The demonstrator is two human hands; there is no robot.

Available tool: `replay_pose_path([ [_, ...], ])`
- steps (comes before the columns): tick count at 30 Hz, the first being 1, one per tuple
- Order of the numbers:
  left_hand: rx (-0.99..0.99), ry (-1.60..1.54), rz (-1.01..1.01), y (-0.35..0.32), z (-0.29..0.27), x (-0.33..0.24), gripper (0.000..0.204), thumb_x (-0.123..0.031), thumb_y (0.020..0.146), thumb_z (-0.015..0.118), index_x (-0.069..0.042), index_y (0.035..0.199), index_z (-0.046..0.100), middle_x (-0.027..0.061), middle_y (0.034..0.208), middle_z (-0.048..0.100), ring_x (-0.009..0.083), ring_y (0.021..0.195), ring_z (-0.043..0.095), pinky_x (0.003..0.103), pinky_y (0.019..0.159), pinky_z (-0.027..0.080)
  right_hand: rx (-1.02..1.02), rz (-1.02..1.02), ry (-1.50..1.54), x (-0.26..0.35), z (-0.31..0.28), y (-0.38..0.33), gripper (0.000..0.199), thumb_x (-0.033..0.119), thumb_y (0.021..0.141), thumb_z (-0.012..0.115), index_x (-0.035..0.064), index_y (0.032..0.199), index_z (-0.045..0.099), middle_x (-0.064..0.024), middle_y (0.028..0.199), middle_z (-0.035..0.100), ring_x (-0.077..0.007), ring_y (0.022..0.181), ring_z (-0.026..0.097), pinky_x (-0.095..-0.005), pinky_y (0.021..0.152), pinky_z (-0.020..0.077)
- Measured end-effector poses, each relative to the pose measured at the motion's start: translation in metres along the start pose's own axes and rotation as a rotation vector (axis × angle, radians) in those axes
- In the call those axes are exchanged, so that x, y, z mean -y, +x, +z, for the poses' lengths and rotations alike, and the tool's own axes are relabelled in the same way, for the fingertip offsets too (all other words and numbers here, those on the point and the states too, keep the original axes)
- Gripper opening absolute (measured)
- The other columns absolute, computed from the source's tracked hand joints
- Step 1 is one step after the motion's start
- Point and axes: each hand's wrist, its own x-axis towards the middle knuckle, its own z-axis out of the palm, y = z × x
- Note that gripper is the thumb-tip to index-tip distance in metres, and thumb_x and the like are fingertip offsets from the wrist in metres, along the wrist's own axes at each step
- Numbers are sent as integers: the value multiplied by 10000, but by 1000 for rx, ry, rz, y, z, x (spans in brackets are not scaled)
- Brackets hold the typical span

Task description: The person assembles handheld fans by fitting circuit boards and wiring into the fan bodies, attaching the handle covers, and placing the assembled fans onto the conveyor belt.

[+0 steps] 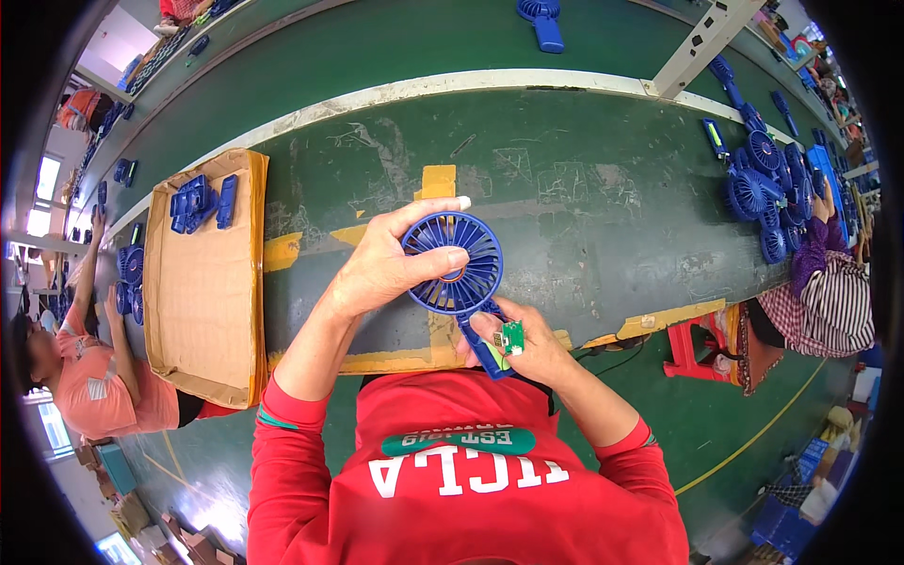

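A blue handheld fan (478, 240) with a round grille is held in front of me, its handle slanting down toward my body. My left hand (381, 264) is closed around the fan head, with the thumb across the grille's hub and the fingers on the far rim. The fan's handle is gripped by my right hand (539, 350). A small green circuit board (512, 337) sits by the right thumb, beside the handle; how it is attached cannot be made out. A pale yellow-green part (493, 354) shows inside the handle, which looks uncovered.
On the left lies a shallow cardboard tray (254, 311) with blue plastic pieces (193, 203) in it. Several blue fans (753, 193) are heaped at the bench's right end. Beyond a pale rail (377, 94), another fan (541, 24) lies on a green surface. Co-workers sit on both sides.
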Motion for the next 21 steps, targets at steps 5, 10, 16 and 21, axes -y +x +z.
replay_pose_path([
  [5, -10, -20, 4, 0, 1, -1, 514, -136, 741, 725, -42, 1207, 528, 36, 960, 619, 77, 852, 569, 242, 783, 482, -67, -40, -69, 4, 5, -3, 307, 291, 916, 510, -11, 962, 539, -68, 736, 610, -116, 638, 600, -240, 584, 485],
  [10, -280, 452, 321, 2, 5, 18, 465, -123, 721, 718, -20, 1145, 556, 75, 1011, 608, 146, 935, 565, 298, 824, 464, -119, -10, 12, 2, 3, 1, 341, 337, 919, 495, -2, 921, 531, -80, 728, 610, -122, 628, 601, -245, 570, 498],
  [16, -169, 665, 442, -31, 54, 24, 360, -93, 692, 735, -6, 1007, 584, 109, 865, 603, 216, 774, 595, 303, 679, 480, -275, -76, 29, -25, -17, 25, 271, 275, 891, 511, 8, 914, 553, -72, 766, 627, -124, 680, 605, -255, 612, 495],
  [21, -72, 505, 134, -28, 67, 40, 304, -78, 752, 694, 7, 1021, 581, 79, 832, 624, 140, 721, 598, 261, 680, 486, -337, -110, -146, -34, -23, 29, 246, 195, 839, 514, -2, 972, 576, -71, 854, 629, -123, 805, 589, -264, 705, 468],
])
